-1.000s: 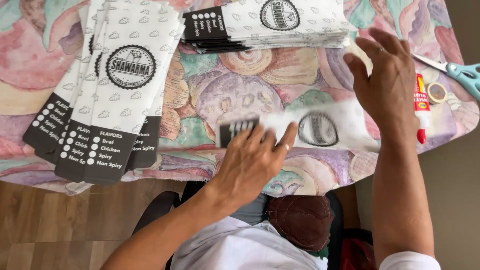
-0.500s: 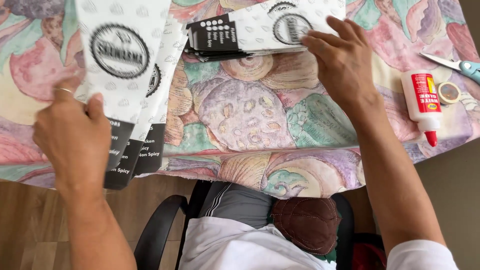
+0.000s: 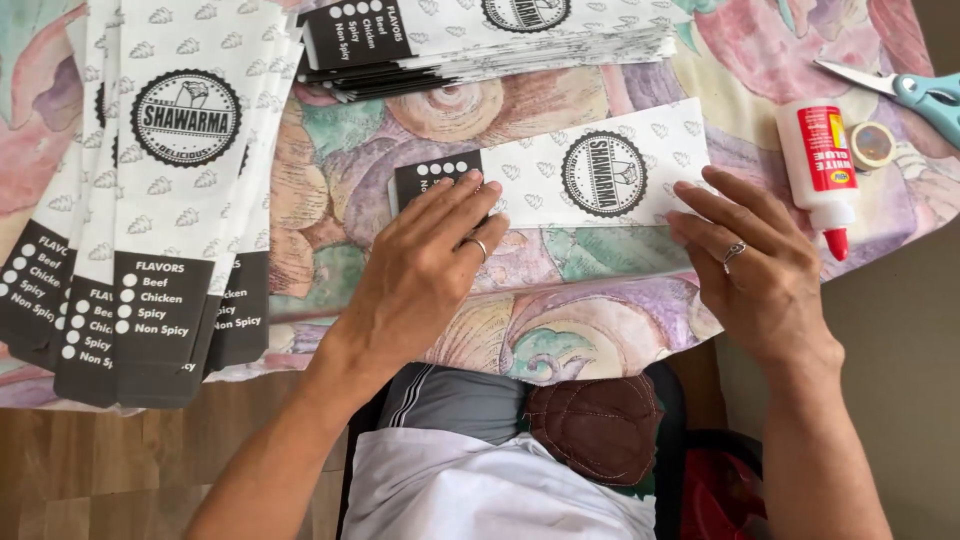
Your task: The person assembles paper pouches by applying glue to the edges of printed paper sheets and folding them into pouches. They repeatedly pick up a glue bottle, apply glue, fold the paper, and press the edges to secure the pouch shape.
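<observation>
Nearest you, your left hand lies flat and open, palm down, its fingertips pressing the black end of a paper sleeve. Your right hand is also spread open, gripping nothing; its fingertips rest at the sleeve's lower right corner, around 4 o'clock from the round printed badge.

The sleeve lies flat on the flowered tablecloth near the middle of the table edge. Its long axis runs roughly 9 to 3 o'clock, tilted a little so the white end rises toward 2 o'clock, and the black band points to 9 o'clock (under your left fingers).

At 3 o'clock from the sleeve, just beside your right hand, a white glue bottle lies with its red tip pointing toward 6 o'clock. A small roll of tape sits just beyond it, and blue-handled scissors lie farther off at 2 o'clock.

At 9 o'clock, well apart, a fanned pile of sleeves runs 12 to 6. At 12 o'clock, a second stack lies crosswise, close above the sleeve.
</observation>
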